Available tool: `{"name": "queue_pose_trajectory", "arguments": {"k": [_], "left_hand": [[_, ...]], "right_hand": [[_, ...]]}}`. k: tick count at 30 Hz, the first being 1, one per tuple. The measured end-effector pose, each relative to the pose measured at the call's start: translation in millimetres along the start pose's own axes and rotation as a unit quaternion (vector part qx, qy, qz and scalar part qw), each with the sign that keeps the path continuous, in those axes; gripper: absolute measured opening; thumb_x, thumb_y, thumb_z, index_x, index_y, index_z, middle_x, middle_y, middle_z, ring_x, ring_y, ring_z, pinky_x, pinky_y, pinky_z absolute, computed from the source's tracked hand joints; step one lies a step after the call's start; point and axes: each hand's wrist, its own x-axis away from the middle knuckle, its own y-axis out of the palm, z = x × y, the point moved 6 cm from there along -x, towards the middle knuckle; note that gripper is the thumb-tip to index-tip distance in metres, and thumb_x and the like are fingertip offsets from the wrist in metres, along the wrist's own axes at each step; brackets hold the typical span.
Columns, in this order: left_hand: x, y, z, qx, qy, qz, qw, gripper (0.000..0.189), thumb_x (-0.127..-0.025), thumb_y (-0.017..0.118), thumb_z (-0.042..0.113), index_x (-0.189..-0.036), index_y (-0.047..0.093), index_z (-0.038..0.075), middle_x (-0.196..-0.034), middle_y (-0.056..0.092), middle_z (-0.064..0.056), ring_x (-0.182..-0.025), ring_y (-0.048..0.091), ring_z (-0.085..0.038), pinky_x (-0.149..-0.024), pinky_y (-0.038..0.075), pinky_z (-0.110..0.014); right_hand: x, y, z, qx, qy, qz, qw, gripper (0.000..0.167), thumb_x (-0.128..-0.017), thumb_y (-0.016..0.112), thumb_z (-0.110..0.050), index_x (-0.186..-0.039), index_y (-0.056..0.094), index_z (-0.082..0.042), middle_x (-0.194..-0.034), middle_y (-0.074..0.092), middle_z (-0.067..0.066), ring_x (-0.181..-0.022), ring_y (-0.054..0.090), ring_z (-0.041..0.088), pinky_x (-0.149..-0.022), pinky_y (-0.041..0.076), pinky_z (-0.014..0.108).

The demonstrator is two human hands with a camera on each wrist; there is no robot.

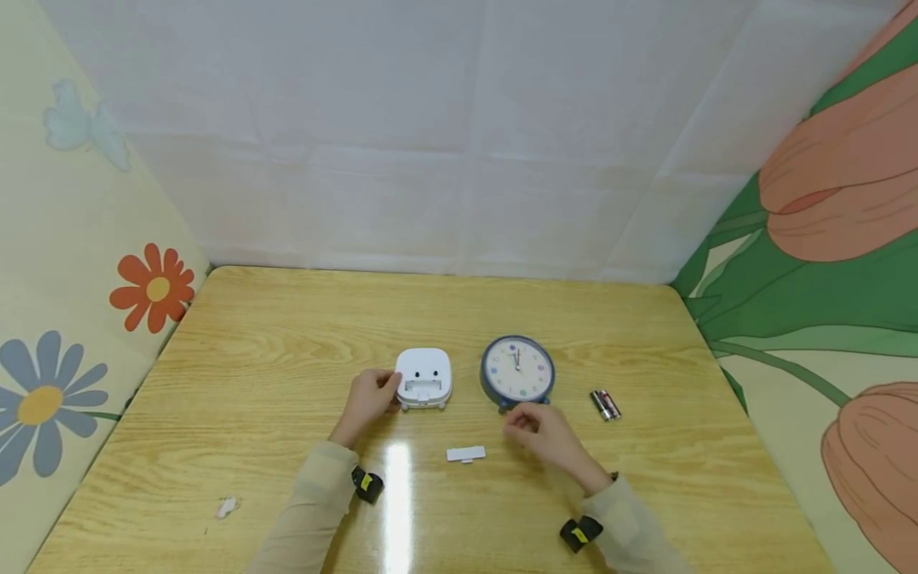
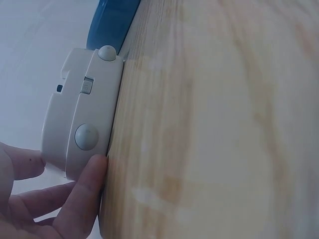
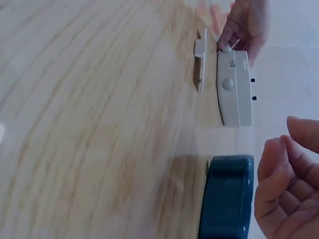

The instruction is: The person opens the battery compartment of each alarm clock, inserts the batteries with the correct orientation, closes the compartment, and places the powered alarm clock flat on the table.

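Observation:
A small white clock (image 1: 423, 361) lies face down, its back up, with two black knobs and an uncovered battery slot. My left hand (image 1: 370, 397) holds its left side between thumb and fingers, as the left wrist view shows on the white casing (image 2: 82, 112). Just right of it lies a round blue-rimmed clock (image 1: 518, 371), face up. Near that clock's lower edge is my right hand (image 1: 547, 434), fingers loosely bent; in the right wrist view nothing shows between them. A white battery cover (image 1: 466, 454) lies on the table between the hands.
Two batteries (image 1: 606, 405) lie side by side to the right of the blue clock. A small white scrap (image 1: 227, 507) is at the table's front left. The wooden table (image 1: 301, 311) meets a white cloth backdrop (image 1: 459, 199) behind and patterned panels at both sides.

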Motion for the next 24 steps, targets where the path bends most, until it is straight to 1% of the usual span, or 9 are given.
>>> {"name": "queue_pose_trajectory", "arguments": {"k": [4,7,9,13,18,21,24], "left_hand": [[0.3,0.0,0.3,-0.001,0.003,0.000,1.0000,0.029,-0.093,0.051,0.014,-0.108,0.061,-0.009,-0.086,0.064,-0.016,-0.062,0.060,-0.016,-0.056,0.053,-0.027],[0.4,0.2,0.4,0.001,0.002,-0.001,1.0000,0.029,-0.093,0.051,0.013,-0.108,0.061,-0.010,-0.085,0.064,-0.016,-0.062,0.060,-0.016,-0.056,0.053,-0.027],[0.4,0.0,0.2,0.004,-0.002,0.000,1.0000,0.029,-0.093,0.051,0.014,-0.108,0.061,-0.009,-0.085,0.063,-0.016,-0.061,0.060,-0.016,-0.056,0.053,-0.027],[0.7,-0.2,0.0,0.004,-0.001,0.001,1.0000,0.029,-0.093,0.051,0.014,-0.108,0.061,-0.010,-0.085,0.063,-0.016,-0.061,0.060,-0.016,-0.055,0.053,-0.027],[1.3,-0.4,0.9,0.001,0.004,0.000,1.0000,0.029,-0.093,0.050,0.013,-0.108,0.060,-0.010,-0.085,0.063,-0.017,-0.060,0.060,-0.015,-0.055,0.053,-0.027],[1.4,-0.8,1.1,0.001,0.004,0.000,1.0000,0.030,-0.093,0.050,0.014,-0.108,0.060,-0.010,-0.086,0.063,-0.017,-0.060,0.060,-0.015,-0.055,0.053,-0.027],[1.1,-0.9,0.5,0.003,0.005,0.001,1.0000,0.029,-0.093,0.050,0.013,-0.108,0.060,-0.010,-0.085,0.063,-0.017,-0.060,0.060,-0.016,-0.055,0.053,-0.027]], "right_hand": [[2.4,-12,2,0.028,-0.014,0.029,0.9991,0.007,-0.083,0.066,-0.011,-0.085,0.064,-0.004,-0.076,0.061,-0.001,-0.066,0.054,0.008,-0.057,0.048,0.022],[3.8,-21,2,0.055,-0.029,0.057,0.9964,0.006,-0.081,0.067,-0.007,-0.084,0.064,-0.003,-0.075,0.061,-0.001,-0.065,0.053,0.008,-0.057,0.047,0.022],[4.4,-27,3,0.074,-0.031,0.074,0.9940,0.006,-0.080,0.068,-0.005,-0.084,0.064,-0.003,-0.073,0.060,-0.001,-0.063,0.053,0.007,-0.057,0.047,0.021],[6.4,-38,6,0.111,-0.034,0.112,0.9870,0.009,-0.076,0.071,-0.003,-0.083,0.065,-0.003,-0.069,0.058,-0.003,-0.060,0.051,0.007,-0.054,0.046,0.021],[10.6,-50,8,0.151,-0.052,0.160,0.9741,0.012,-0.074,0.073,-0.002,-0.083,0.066,-0.002,-0.066,0.056,-0.004,-0.057,0.049,0.005,-0.051,0.044,0.021],[13.3,-56,9,0.154,-0.055,0.182,0.9696,0.014,-0.073,0.073,0.000,-0.084,0.066,0.001,-0.067,0.057,-0.001,-0.058,0.052,0.008,-0.051,0.046,0.022],[15.8,-62,14,0.144,-0.040,0.207,0.9668,0.017,-0.072,0.073,0.003,-0.087,0.065,0.004,-0.071,0.060,0.005,-0.062,0.056,0.015,-0.054,0.049,0.024]]}}
